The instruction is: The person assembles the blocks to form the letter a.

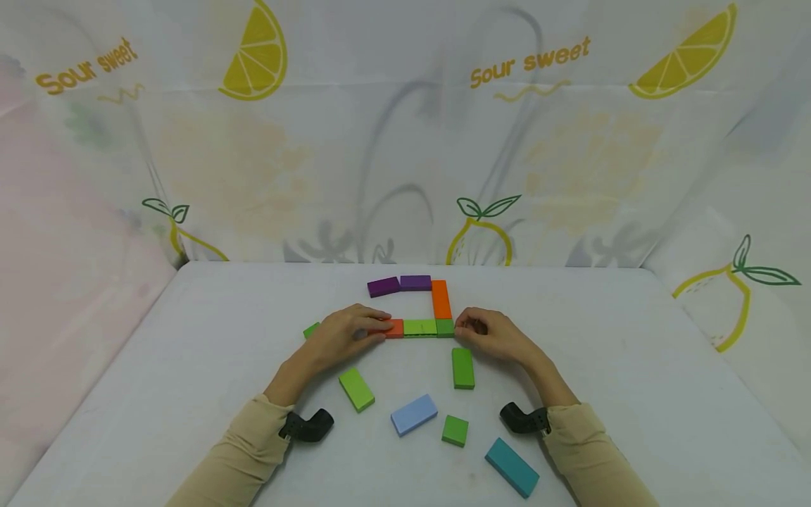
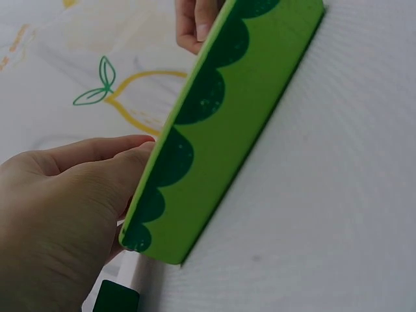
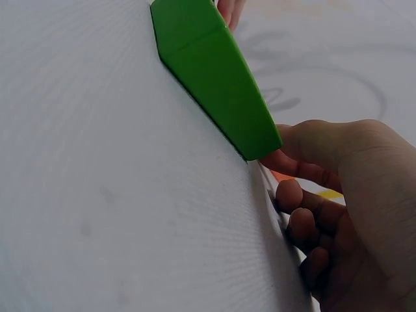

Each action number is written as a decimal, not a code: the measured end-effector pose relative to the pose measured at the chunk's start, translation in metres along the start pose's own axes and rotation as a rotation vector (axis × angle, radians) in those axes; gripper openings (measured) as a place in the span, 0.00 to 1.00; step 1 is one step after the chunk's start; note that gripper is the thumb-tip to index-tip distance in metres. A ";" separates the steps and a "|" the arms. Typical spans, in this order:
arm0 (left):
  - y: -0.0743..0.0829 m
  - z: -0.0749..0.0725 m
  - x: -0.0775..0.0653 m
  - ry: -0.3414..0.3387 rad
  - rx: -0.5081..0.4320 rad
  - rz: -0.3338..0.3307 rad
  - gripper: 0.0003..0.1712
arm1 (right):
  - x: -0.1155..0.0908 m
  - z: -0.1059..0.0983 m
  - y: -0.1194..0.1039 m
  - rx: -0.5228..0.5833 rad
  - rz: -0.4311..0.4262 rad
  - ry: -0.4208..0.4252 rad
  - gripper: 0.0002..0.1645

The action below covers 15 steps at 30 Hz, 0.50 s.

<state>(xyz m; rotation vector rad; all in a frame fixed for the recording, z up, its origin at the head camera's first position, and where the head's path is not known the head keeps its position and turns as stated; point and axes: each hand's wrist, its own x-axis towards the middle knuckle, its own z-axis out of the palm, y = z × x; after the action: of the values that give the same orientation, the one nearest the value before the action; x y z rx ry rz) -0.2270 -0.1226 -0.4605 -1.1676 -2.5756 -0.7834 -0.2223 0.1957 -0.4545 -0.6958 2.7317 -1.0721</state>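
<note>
In the head view, a row on the table joins an orange-red block (image 1: 395, 329), a light green block (image 1: 420, 327) and a small green block (image 1: 445, 328). My left hand (image 1: 345, 332) pinches the row's left end, the orange-red block, between thumb and fingers. At the other end, my right hand (image 1: 497, 334) touches the small green block with bent fingertips. A longer orange block (image 1: 441, 299) extends back from that corner. Behind the row, a violet block (image 1: 415, 283) meets a tilted dark purple block (image 1: 384, 286). Wrist views show nearby green blocks partly hiding the fingertips.
Nearer me lie a yellow-green block (image 1: 357, 389), a light blue block (image 1: 414, 415), a green block (image 1: 463, 368), a small green square block (image 1: 455, 430) and a teal block (image 1: 512, 467). Another green block (image 1: 311, 329) shows partly behind my left hand. A printed cloth (image 1: 405, 155) hangs behind.
</note>
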 end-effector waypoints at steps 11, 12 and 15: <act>0.000 0.002 -0.001 -0.006 -0.019 -0.032 0.16 | 0.000 0.000 0.000 0.002 -0.003 0.000 0.06; 0.000 0.002 -0.001 -0.007 -0.019 -0.036 0.16 | 0.000 0.000 0.000 0.001 -0.002 0.000 0.06; 0.000 0.001 0.000 -0.011 -0.009 -0.034 0.16 | 0.000 -0.001 -0.001 -0.002 0.002 -0.001 0.06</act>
<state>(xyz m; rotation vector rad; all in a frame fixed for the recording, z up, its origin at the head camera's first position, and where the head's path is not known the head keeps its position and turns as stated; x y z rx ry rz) -0.2269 -0.1227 -0.4612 -1.1365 -2.6104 -0.7989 -0.2223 0.1954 -0.4536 -0.6932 2.7323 -1.0682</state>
